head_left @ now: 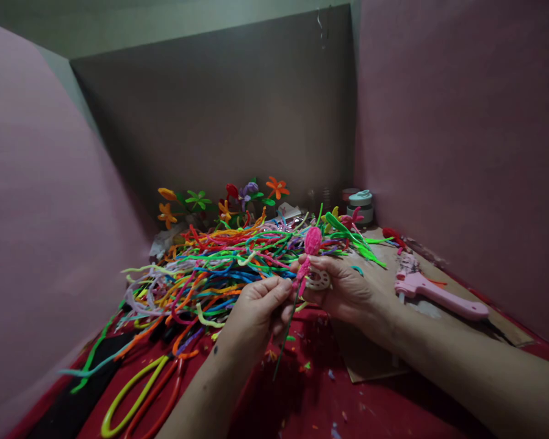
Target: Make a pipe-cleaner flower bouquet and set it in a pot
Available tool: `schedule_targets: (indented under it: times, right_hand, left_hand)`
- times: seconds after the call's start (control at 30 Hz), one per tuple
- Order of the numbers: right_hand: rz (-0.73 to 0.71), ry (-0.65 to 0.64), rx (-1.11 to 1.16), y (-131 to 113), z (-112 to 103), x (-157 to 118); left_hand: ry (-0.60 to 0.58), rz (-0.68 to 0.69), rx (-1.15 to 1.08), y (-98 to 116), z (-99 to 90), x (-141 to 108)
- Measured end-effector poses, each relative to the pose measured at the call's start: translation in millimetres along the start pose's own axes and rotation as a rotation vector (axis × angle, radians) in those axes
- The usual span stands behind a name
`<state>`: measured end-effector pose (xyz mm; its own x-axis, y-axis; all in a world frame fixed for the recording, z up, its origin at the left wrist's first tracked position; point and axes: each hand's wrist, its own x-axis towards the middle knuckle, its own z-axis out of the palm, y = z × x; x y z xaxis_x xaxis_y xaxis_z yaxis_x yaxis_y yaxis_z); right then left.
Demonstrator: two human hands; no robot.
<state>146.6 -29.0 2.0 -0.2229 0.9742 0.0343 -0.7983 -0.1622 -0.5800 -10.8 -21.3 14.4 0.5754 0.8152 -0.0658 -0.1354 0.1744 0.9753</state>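
Observation:
In front of me, both hands hold a pink chenille-stem flower [313, 241] with a rounded bud and a thin dark green stem pointing down. My left hand [260, 305] is closed, its thumb and fingers pinching the flower's lower pink part near the stem. My right hand [345, 285] has its fingers closed on the pink part just below the bud. Against the right palm sits a white ring with holes [319, 278], perhaps a spool, partly covered by the fingers. Behind the hands spreads a heap of many-coloured chenille stems [229, 259].
A pink glue gun [443, 296] lies on a brown board [498, 320] at right. Yellow-and-red-handled scissors or pliers [135, 396] lie at lower left. Finished chenille flowers [242, 192] and a teal-lidded jar [360, 207] stand at the back. Scraps dot the red cloth [311, 390].

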Motion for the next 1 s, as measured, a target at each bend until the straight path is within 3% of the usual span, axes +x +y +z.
schedule_targets:
  times: [0.1, 0.2, 0.33, 0.53, 0.6, 0.73, 0.8, 0.9, 1.0]
  right_hand:
    - [0.008, -0.024, -0.023, 0.7, 0.4, 0.0]
    - [-0.001, -0.013, -0.090, 2.9, 0.1, -0.1]
    - [-0.042, 0.079, -0.230, 8.2, 1.6, -1.8]
    - [-0.130, 0.082, -0.330, 14.7, 8.4, -6.8]
    - [-0.139, 0.092, -0.352, 14.8, 8.8, -7.2]
    - [-0.129, 0.142, -0.325, 13.4, 4.5, -3.5]
    - [-0.145, 0.138, -0.307, 12.8, 1.3, -0.8]
    - [-0.118, 0.081, -0.264, 12.2, -2.0, 1.3]
    - [-0.062, 0.049, -0.228, 11.4, -3.4, 0.9]
  left_hand:
    - [0.011, 0.028, 0.044, 0.0, 2.1, -0.1]
    - [0.114, 0.098, 0.122, 2.4, 6.7, -1.3]
    - [0.311, 0.332, 0.348, 3.3, 12.3, -4.8]
    - [0.335, 0.686, 0.852, -7.7, 13.0, -5.4]
    - [0.365, 0.630, 0.799, -7.2, 12.9, -4.6]
    - [0.373, 0.298, 0.401, 2.5, 9.7, -4.1]
    - [0.391, 0.233, 0.285, 7.5, 5.7, -3.6]
    - [0.441, 0.243, 0.417, 10.1, -1.2, -1.2]
    - [0.467, 0.354, 0.677, 7.8, -4.7, 2.6]
